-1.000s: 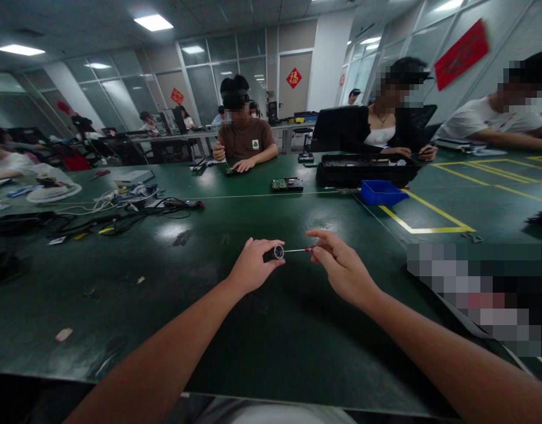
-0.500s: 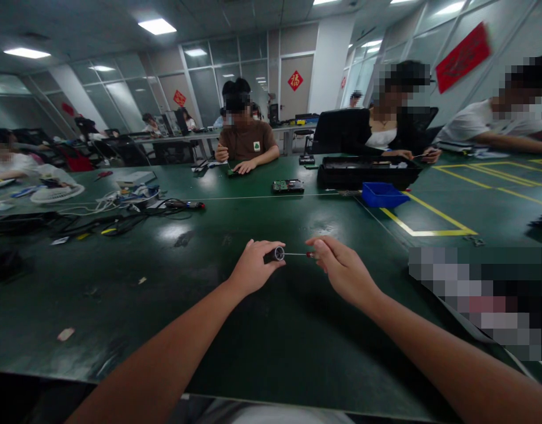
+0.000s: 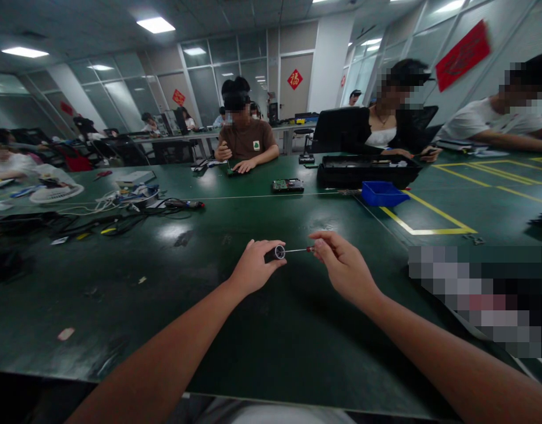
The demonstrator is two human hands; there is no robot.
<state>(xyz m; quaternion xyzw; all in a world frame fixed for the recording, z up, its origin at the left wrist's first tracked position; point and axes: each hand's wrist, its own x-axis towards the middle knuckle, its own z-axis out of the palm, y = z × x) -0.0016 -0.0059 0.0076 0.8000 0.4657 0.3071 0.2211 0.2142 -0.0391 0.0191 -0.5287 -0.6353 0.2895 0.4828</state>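
My left hand (image 3: 254, 268) is closed around a short black cylinder (image 3: 274, 254) with a pale ring at its open end, which faces right. Its exact kind is hard to make out, as the fingers cover most of it. From the right, my right hand (image 3: 343, 262) grips a screwdriver (image 3: 297, 250) by its red handle between thumb and fingers. The thin metal shaft reaches left to the cylinder's ringed end; whether the tip touches inside cannot be seen. Both hands are held over the green table (image 3: 271, 347).
A circuit board (image 3: 288, 185), a blue bin (image 3: 384, 193) and a long black tray (image 3: 370, 171) lie further back. Cables (image 3: 133, 217) and a white fan (image 3: 56, 193) are at left. A co-worker in a brown shirt (image 3: 248, 141) sits opposite; others sit at right.
My right hand and the screwdriver's handle have risen slightly, so the shaft now slants a little. The left hand keeps its hold on the black cylinder.
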